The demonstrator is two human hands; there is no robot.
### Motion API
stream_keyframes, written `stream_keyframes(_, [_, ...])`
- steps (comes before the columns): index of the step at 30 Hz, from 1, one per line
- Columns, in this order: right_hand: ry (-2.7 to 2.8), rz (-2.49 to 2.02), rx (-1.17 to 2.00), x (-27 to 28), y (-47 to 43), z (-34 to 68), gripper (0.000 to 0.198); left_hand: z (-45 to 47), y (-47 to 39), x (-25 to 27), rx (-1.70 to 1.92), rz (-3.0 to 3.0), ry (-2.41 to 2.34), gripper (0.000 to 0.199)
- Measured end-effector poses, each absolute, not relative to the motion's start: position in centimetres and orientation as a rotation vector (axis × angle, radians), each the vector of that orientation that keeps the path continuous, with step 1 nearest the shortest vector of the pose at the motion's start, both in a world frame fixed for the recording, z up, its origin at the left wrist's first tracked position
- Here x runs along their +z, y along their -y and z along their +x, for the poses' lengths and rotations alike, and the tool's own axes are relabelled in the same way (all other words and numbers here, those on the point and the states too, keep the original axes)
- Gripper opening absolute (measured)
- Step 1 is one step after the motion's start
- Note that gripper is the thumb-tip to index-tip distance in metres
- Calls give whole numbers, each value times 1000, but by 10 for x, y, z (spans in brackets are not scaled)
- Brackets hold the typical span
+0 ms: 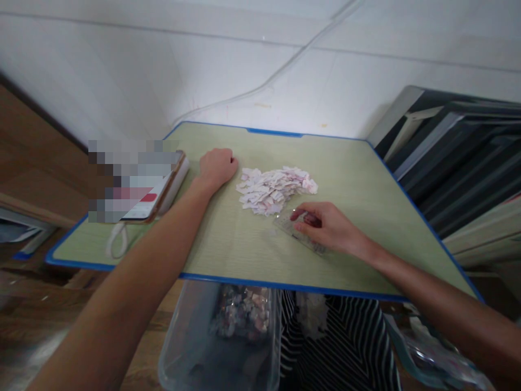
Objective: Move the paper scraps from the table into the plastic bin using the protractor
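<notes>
Right hand [325,225] pinches clear ruler [299,232] at 5 o'clock of paper-scrap pile [274,187], left hand [215,167] fisted empty at its 9 o'clock; careless ruler sweep could scatter scraps off table [228,255].

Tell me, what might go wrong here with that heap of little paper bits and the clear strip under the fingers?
1. The paper scraps lie loose in a heap; a sweep of the right hand could scatter them.
2. The clear ruler, pinned only by fingertips, may slip on the table.
3. The left hand, fisted beside the phone, could nudge it toward the table's edge.
</notes>
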State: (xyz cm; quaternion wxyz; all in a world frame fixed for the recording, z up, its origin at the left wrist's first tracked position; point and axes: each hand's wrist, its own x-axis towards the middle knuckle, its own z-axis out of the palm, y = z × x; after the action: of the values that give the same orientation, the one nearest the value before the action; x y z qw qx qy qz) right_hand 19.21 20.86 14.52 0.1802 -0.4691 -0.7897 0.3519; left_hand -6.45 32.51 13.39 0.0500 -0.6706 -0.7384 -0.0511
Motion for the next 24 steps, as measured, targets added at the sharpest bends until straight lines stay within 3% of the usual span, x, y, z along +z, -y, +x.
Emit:
stream_keyframes(6, [2168,-1369,886,139,-204,177,42,-63,-325,135,-156,-2046,2262,49])
stream_keyframes(17, [2367,-1163,1058,140,-183,146,42,-63,-326,133,-175,-2030,2260,50])
stream_keyframes(24, [2050,-1113,1158,133,-186,150,37,-63,-325,134,-158,-2033,2249,51])
